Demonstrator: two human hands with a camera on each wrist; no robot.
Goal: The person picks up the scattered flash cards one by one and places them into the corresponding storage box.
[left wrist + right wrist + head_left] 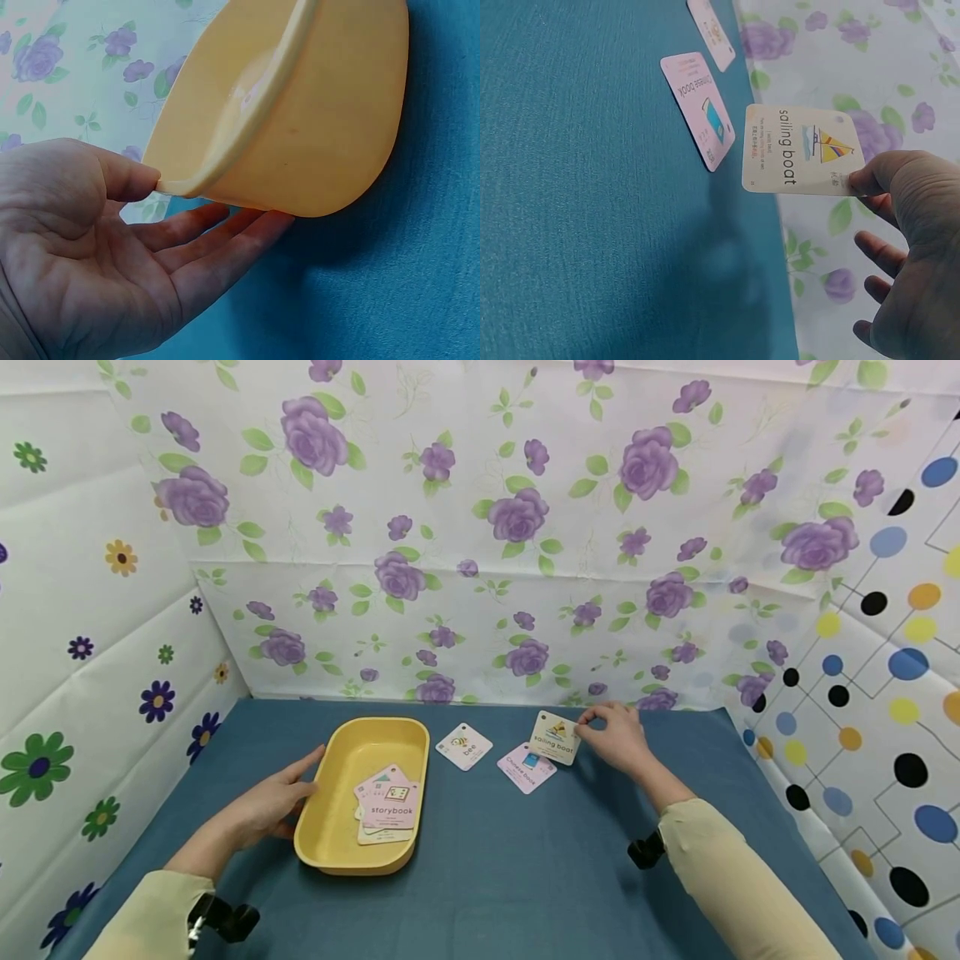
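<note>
My right hand pinches the "sailing boat" card by one edge between thumb and fingers, raised and tilted above the cloth. In the right wrist view this cream card shows a yellow-sailed boat, and the other fingers hang loosely apart. Partly behind it lies a pink "Chinese book" card. Left of that lies a white "bee" card. My left hand holds the yellow tray at its left side, thumb at the rim and fingers against the outer underside. Inside, a pink "storybook" card tops several overlapping cards.
A blue cloth covers the table. Upright floral sheeting stands along the back edge, with patterned sheeting on the right and more on the left. Small black devices sit at both wrists.
</note>
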